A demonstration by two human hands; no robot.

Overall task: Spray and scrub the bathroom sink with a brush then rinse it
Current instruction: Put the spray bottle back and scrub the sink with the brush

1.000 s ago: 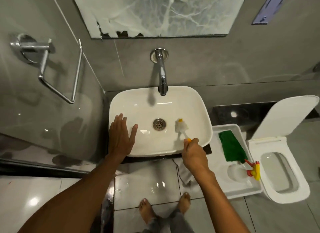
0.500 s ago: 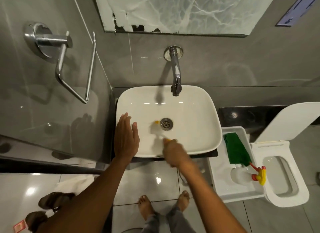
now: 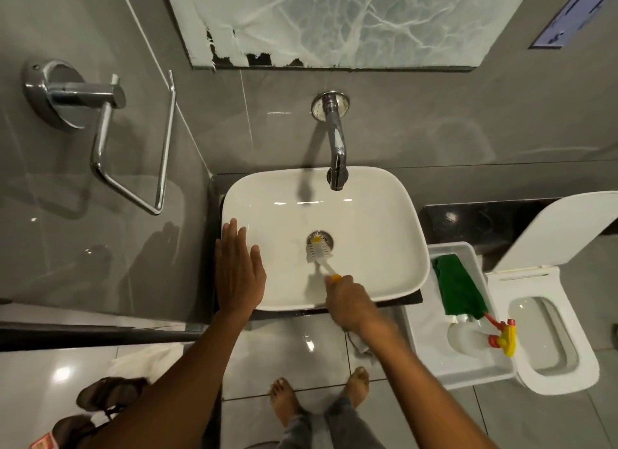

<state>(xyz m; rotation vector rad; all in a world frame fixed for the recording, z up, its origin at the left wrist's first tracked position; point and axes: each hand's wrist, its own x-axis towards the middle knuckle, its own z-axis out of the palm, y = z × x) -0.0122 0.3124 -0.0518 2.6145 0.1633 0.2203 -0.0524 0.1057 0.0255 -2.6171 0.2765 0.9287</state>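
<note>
A white rectangular sink [image 3: 378,221] stands on a dark counter below a chrome wall tap [image 3: 336,154]. My right hand [image 3: 347,300] grips the handle of a white brush with a yellow tip [image 3: 317,249]. The bristle head rests on the basin floor against the chrome drain [image 3: 326,237]. My left hand [image 3: 239,271] lies flat with spread fingers on the sink's left rim. A clear spray bottle with a red and yellow trigger [image 3: 478,338] lies in a white tray [image 3: 424,335] to the right of the sink.
A green cloth [image 3: 459,288] lies in the same tray. An open white toilet [image 3: 551,331] stands at the far right. A chrome towel holder [image 3: 100,131] juts from the left wall. Sandals [image 3: 100,398] lie on the floor at lower left, near my bare feet [image 3: 321,392].
The brush swept from the basin's right side to the left of the drain, then back onto the drain. My left hand stayed on the rim. The view shifted left.
</note>
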